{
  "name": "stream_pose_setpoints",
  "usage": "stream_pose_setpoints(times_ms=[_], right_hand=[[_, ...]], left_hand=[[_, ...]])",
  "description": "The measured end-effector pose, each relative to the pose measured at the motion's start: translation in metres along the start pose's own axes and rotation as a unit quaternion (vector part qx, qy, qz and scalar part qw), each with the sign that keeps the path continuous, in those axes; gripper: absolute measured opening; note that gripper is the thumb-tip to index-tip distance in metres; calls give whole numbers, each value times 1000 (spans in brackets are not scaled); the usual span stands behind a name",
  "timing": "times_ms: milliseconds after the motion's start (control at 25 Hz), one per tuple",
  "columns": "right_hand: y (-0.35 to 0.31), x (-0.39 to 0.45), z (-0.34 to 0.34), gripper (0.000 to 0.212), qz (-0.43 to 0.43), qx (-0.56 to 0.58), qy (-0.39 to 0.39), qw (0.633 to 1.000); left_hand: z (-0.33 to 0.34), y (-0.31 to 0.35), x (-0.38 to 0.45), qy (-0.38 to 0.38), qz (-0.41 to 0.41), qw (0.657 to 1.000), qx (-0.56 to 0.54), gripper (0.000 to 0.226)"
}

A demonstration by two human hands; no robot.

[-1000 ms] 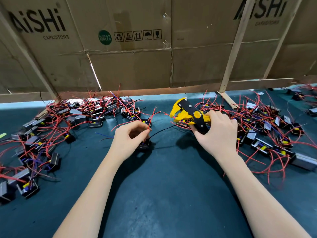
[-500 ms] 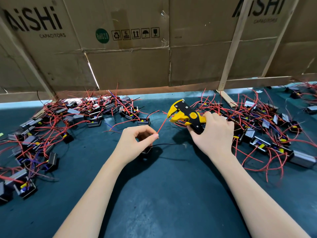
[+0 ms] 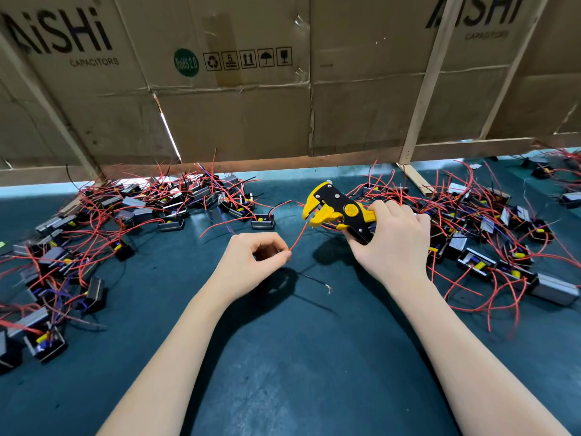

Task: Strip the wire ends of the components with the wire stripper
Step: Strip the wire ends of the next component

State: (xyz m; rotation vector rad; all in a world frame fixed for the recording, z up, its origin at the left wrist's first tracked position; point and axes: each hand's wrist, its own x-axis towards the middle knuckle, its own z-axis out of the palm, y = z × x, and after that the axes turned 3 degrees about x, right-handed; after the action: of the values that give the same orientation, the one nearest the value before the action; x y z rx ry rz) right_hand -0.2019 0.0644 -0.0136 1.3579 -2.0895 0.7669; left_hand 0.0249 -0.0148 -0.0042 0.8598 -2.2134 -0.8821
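Reaching up from the bottom of the frame, two bare forearms cross the dark green mat (image 3: 283, 372) toward its middle. The left hand (image 3: 251, 262), at centre, has thumb and forefinger curled together and pinching a red wire (image 3: 298, 236) near its lower end; the other fingers are loosely curled behind. The component the wire belongs to is mostly hidden beneath this hand. A black wire (image 3: 314, 280) trails right of the hand along the mat, its tip already bare and frayed.

From the pinch, the red wire runs up and to the right, its free end just below the open yellow jaws of the wire stripper (image 3: 338, 210). The right hand (image 3: 393, 243), right of centre, has its fingers wrapped round the stripper's handles, apparently without squeezing them, since the jaws stand apart. The tool's long axis lies roughly level, jaws pointing left toward the wire. So the wire tip is near the jaw mouth but not yet inside it; in my judgement a short lift of the wire, or a dip of the tool, would seat it.

Farther back, piles of components (image 3: 141, 215) with red leads spread across the left and right of the frame. Behind them stands a cardboard wall (image 3: 251, 114) braced with wooden slats.
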Motion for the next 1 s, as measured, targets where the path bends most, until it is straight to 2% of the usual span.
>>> stream_pose_setpoints(times_ms=[440, 680, 840, 1000], right_hand=[[5, 5, -10, 37, -17, 21, -49, 998], [3, 3, -11, 40, 22, 15, -76, 997], [6, 2, -6, 45, 22, 16, -16, 1000], [14, 3, 1, 47, 58, 17, -34, 998]], left_hand=[[0, -4, 1, -3, 8, 1000, 20, 17], [-1, -7, 2, -15, 1, 1000, 22, 18], [-11, -12, 2, -98, -24, 994, -37, 11], [-18, -16, 2, -185, -24, 981, -51, 11]])
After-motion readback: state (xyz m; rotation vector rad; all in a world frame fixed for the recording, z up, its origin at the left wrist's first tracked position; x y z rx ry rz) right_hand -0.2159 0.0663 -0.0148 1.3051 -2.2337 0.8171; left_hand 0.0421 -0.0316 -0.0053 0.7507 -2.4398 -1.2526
